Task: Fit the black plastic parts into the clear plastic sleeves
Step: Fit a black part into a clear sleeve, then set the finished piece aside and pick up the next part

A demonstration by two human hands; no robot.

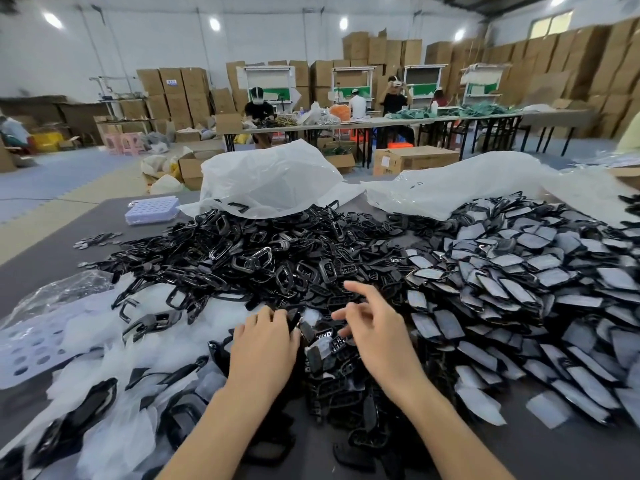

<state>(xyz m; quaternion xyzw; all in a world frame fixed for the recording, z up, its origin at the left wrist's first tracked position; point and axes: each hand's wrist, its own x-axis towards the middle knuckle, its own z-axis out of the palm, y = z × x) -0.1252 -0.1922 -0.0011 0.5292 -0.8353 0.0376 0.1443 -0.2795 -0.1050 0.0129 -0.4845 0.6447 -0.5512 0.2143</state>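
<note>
Our left hand (263,344) lies close to the near edge of the tabletop (34,258), its fingers (277,317) curled onto one black part (295,320). Our right hand (377,334) hovers just beside it, fingers spread and forefinger straight, holding nothing we can make out. Loose black plastic parts (259,258) are heaped across the middle. Clear plastic sleeves (114,327) lie toward the left edge and filled sleeves (519,282) toward the right edge.

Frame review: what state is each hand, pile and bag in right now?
Left hand: fingers curled down, grip unclear.
Right hand: open, index finger extended.
Loose black parts: heaped, unsleeved.
Sleeved parts: piled at right.
Clear sleeves: loose, piled at left.
White bag: open, slumped.
</note>
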